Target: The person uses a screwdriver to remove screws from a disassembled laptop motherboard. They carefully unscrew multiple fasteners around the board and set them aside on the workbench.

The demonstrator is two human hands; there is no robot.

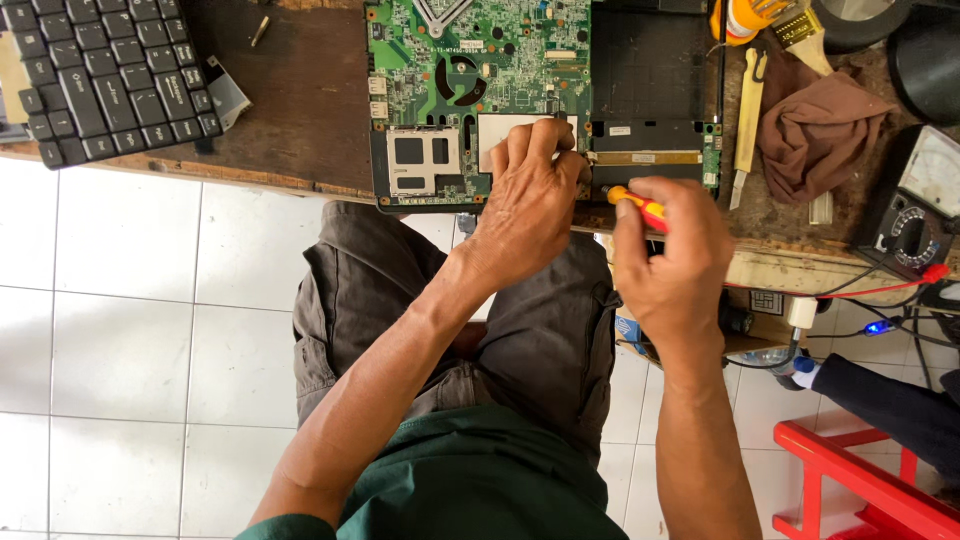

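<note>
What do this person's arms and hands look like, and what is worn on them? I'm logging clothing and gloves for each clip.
Both hands are bare: no gloves, rings or watch show on the left hand or the right hand. The forearms are uncovered too. A dark green sleeve shows only at the left upper arm, part of a dark green shirt.

Glossy green circuit board [470,60] on rough worn wooden bench [300,110]; crumpled brown cloth [815,125].

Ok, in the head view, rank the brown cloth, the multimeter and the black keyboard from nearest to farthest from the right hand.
From the right hand:
1. Brown cloth, up and to its right on the bench.
2. Multimeter, farther right at the bench edge.
3. Black keyboard, far across at the upper left, beyond the left hand.
</note>
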